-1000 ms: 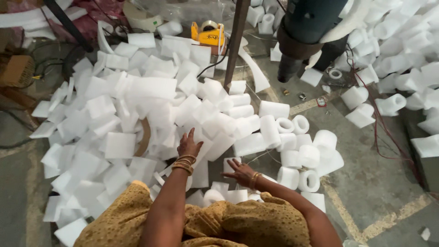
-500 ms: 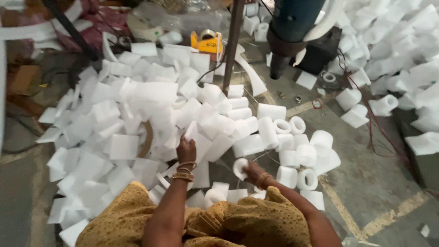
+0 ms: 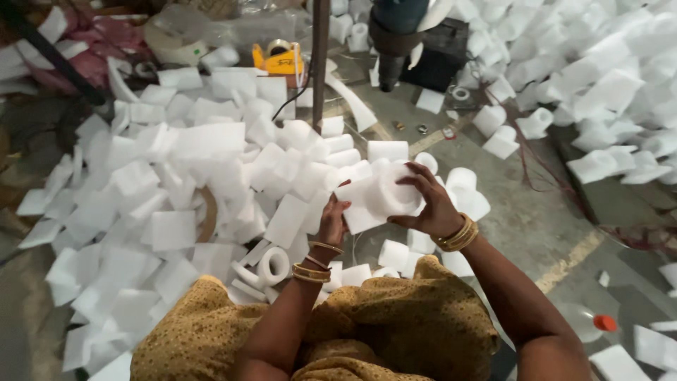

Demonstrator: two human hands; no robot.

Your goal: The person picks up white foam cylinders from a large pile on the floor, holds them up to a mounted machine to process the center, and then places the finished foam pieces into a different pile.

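Concrete floor (image 3: 536,233) carries everything. Biggest mass: heap of white foam offcuts (image 3: 176,176), flat squares and blocks, covering the floor's left half up to the far edge; second foam heap (image 3: 613,77) fills the far-right corner. Dark machine (image 3: 402,35) sits at the far edge, with a thin upright pole (image 3: 321,63) just left of it and a yellow tape dispenser (image 3: 281,60) further left. Foam rolls with round holes (image 3: 462,187) lie mid-floor, just beyond the hands. Person in mustard patterned clothing (image 3: 395,331) at the near edge. Both hands raised over the pile, holding one white foam piece (image 3: 377,197): flat slab with a rolled cylinder end. Left hand (image 3: 333,220) grips its lower left edge, fingers clamped on it. Right hand (image 3: 430,201) wraps the cylinder end from the right, fingers curled tight around it. Gold bangles (image 3: 457,235) on both wrists. Clear bottle with orange cap (image 3: 589,323) near the right near-edge.
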